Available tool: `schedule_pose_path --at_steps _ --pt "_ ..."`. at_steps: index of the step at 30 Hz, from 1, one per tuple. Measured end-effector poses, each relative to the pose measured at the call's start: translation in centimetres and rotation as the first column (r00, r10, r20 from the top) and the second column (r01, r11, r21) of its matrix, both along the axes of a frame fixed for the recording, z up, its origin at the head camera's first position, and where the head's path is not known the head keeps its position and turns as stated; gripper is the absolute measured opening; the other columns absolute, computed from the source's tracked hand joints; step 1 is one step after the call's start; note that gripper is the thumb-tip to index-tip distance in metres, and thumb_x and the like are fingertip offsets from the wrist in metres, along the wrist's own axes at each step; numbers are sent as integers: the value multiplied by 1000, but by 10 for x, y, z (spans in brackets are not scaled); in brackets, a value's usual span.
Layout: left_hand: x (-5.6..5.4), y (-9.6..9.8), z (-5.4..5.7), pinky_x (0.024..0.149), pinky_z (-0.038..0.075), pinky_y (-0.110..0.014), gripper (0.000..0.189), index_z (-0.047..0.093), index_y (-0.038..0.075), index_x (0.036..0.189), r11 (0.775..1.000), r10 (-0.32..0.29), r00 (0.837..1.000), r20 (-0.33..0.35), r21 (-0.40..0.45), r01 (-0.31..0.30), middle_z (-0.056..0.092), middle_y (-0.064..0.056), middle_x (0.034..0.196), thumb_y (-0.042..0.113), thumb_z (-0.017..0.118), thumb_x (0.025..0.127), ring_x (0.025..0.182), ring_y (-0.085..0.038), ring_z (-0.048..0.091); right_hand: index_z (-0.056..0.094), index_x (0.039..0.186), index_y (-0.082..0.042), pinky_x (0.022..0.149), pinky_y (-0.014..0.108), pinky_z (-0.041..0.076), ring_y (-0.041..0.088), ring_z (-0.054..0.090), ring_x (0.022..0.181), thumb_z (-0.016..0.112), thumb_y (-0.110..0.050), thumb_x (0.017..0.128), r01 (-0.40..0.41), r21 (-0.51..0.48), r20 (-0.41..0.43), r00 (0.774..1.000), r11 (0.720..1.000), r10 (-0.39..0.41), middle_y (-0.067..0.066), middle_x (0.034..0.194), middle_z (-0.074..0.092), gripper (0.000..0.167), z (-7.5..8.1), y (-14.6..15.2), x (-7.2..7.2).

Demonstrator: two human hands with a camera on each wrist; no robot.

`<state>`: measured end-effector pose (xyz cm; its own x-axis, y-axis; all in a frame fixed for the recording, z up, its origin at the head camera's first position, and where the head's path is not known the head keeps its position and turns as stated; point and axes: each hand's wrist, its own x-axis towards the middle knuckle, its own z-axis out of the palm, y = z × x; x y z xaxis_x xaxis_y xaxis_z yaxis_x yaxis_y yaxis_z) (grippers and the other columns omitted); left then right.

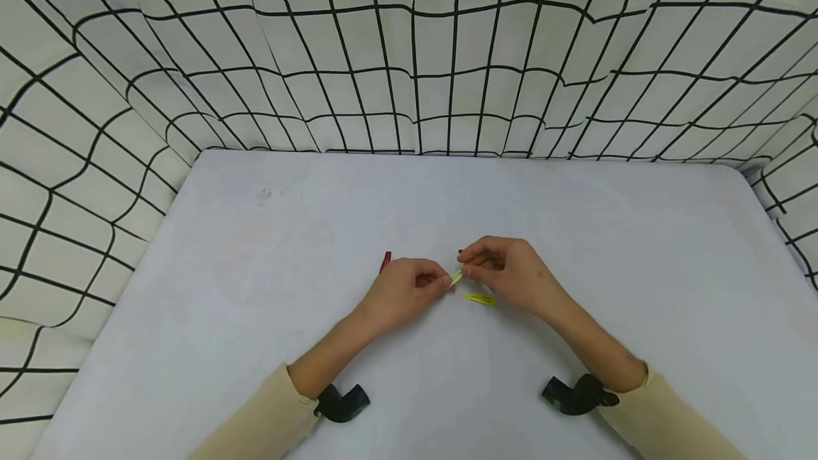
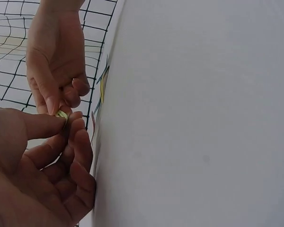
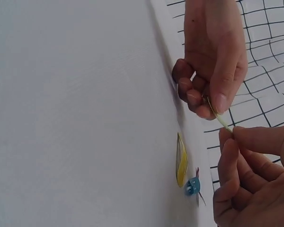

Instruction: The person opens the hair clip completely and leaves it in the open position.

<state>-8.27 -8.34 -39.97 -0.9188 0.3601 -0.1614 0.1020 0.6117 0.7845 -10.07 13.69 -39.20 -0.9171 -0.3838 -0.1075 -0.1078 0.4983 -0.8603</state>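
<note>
Both hands meet over the middle of the white table, holding a small pale yellow-green hair clip (image 1: pixel 456 277) between them. My left hand (image 1: pixel 402 293) pinches one end with thumb and fingertips. At the other end, the thumb and index finger of my right hand (image 1: pixel 514 272) grip the clip. In the right wrist view the narrow clip (image 3: pixel 223 122) spans the gap between the two thumbs. A yellow snap hair clip (image 1: pixel 479 299) lies on the table just below the right fingers. Beyond the left hand, a red clip (image 1: pixel 386 261) shows, partly hidden by it.
A small blue item (image 3: pixel 192 186) with pale spots lies beside the yellow clip in the right wrist view. The white table (image 1: pixel 255 247) is bordered at the back and sides by a black wire grid (image 1: pixel 415 77). Black wrist devices (image 1: pixel 343 403) sit at both cuffs.
</note>
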Motion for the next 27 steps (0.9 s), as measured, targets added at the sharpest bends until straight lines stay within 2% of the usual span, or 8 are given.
schedule_pose_path --at_steps 6,10,14,22,27 --pt "-2 -7 2 73 50 -25 14 79 14 94 998 -24 999 28 61 22 74 2 82 20 67 101 73 -8 63 77 108 -11 75 22 54 17 73 91 77 -17 95 -4 -65 129 992 998 13 6 104 78 14 1 2 -3" --pt "-3 -8 2 71 49 -24 15 78 13 94 996 -27 999 45 82 23 73 0 80 21 66 101 72 -9 62 77 105 -15 70 24 49 18 70 85 77 -22 95 8 -63 184 983 998 4 3 99 79 13 2 4 -5" --pt "-3 -8 2 70 48 -24 16 77 13 96 996 -27 999 29 83 24 72 -1 80 22 65 102 72 -10 61 77 105 -13 69 24 46 20 69 82 74 -20 96 0 -74 217 976 997 16 3 94 79 12 1 6 -7" --pt "-1 -7 4 71 47 -24 18 77 12 98 996 -16 998 54 91 11 72 -3 82 24 65 102 74 -11 60 77 103 -11 69 24 46 19 69 85 72 -23 98 8 -94 207 978 996 12 8 95 80 14 0 7 -7" --pt "-1 -8 5 73 49 -25 18 77 12 99 994 -41 998 52 102 35 73 -3 83 26 65 102 75 -10 63 77 101 -9 66 24 44 19 67 83 73 -26 98 26 -93 195 981 995 -8 11 92 79 18 0 6 -5"
